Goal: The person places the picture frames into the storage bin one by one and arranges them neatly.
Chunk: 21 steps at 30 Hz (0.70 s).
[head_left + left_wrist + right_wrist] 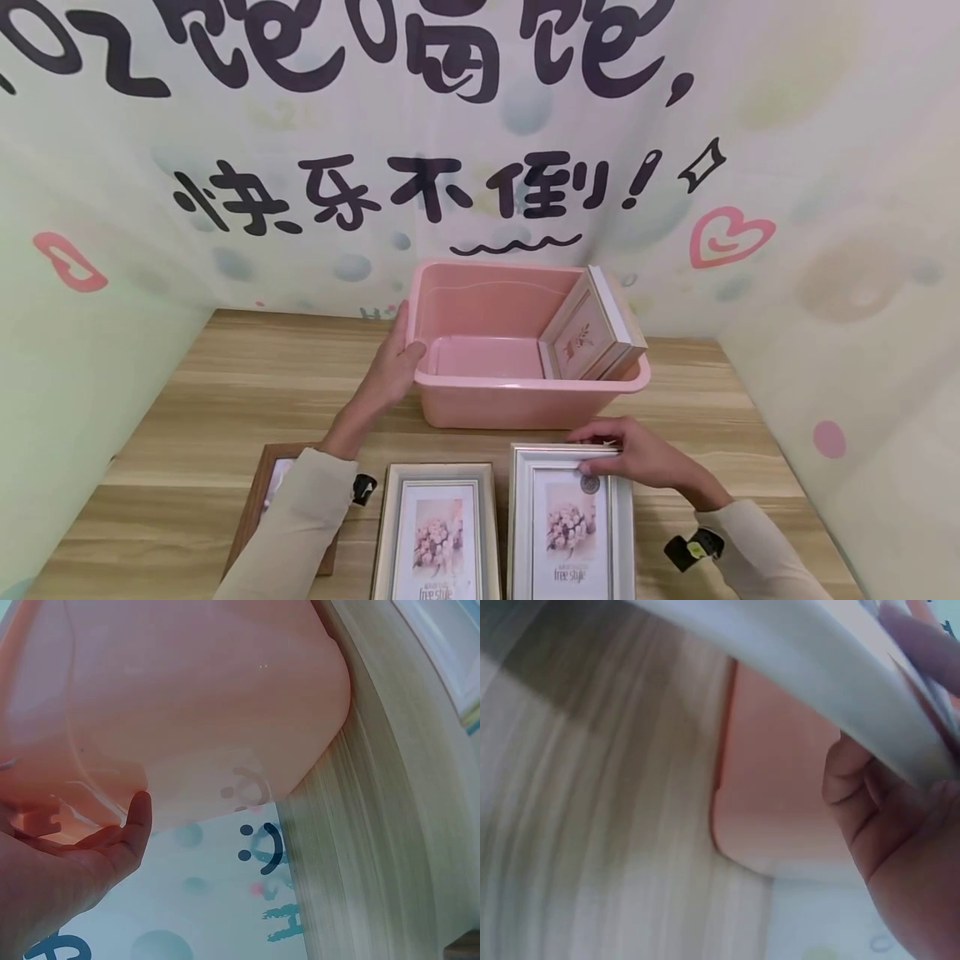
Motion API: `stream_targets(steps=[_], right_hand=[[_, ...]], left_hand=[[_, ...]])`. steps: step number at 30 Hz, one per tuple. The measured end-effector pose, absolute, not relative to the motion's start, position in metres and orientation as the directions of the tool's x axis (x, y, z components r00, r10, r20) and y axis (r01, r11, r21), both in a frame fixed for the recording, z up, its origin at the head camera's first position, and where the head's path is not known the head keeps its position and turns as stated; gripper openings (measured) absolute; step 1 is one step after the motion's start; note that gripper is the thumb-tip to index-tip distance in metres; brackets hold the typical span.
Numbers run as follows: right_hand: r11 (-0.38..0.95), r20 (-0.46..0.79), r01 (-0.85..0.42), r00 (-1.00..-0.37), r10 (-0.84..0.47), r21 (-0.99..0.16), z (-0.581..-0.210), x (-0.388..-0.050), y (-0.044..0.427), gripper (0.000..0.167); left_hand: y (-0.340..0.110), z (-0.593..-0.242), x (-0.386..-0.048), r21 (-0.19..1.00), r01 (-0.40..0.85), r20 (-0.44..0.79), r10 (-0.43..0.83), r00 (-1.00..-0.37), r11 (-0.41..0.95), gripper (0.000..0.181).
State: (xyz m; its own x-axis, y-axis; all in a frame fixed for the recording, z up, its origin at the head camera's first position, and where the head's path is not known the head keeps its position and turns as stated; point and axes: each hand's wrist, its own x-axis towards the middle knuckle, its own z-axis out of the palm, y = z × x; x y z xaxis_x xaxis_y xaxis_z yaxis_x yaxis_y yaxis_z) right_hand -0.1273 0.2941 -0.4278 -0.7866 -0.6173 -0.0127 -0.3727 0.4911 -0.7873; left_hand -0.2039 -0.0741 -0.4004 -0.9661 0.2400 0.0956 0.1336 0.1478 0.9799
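A pink plastic bin (pixel 510 404) stands on the table, with picture frames (pixel 588 333) leaning upright against its right inner wall. My left hand (pixel 392 358) grips the bin's left rim, thumb on top and fingers along the outer side; in the left wrist view its fingers lie against the pink wall. A white picture frame (pixel 525 500) with a flower print is pinched at its top right corner by my right hand (pixel 637 454). The right wrist view shows the frame's pale edge (pixel 802 667) across that hand, above the wooden surface.
A cream picture frame (pixel 390 533) lies just left of the white one. Farther left, a brown wooden frame (pixel 251 508) is partly hidden under my left sleeve. Behind the wooden table (pixel 247 375) hangs a printed backdrop (pixel 337 275), and pale walls flank both sides.
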Motion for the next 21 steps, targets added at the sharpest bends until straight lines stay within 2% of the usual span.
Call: stream_targets(steps=[5,10,15,21], right_hand=[[0.419,-0.018,-0.352,-0.748,-0.663,-0.837,-0.415,-0.124,0.295,0.024],[0.394,-0.012,-0.365,-0.721,-0.693,-0.843,-0.401,-0.12,0.295,0.024],[0.376,-0.005,-0.392,-0.687,-0.727,-0.84,-0.387,-0.116,0.296,0.034],[0.267,0.116,-0.504,-0.605,-0.787,-0.821,-0.368,-0.113,0.297,0.045]], left_hand=[[-0.074,-0.4,-0.204,0.978,0.132,0.092,0.236,-0.967,0.16,0.075],[-0.074,-0.401,-0.205,0.979,0.124,0.084,0.231,-0.969,0.164,0.075],[-0.074,-0.401,-0.206,0.978,0.12,0.079,0.233,-0.969,0.17,0.075],[-0.074,-0.401,-0.205,0.98,0.127,0.087,0.239,-0.967,0.156,0.075]])
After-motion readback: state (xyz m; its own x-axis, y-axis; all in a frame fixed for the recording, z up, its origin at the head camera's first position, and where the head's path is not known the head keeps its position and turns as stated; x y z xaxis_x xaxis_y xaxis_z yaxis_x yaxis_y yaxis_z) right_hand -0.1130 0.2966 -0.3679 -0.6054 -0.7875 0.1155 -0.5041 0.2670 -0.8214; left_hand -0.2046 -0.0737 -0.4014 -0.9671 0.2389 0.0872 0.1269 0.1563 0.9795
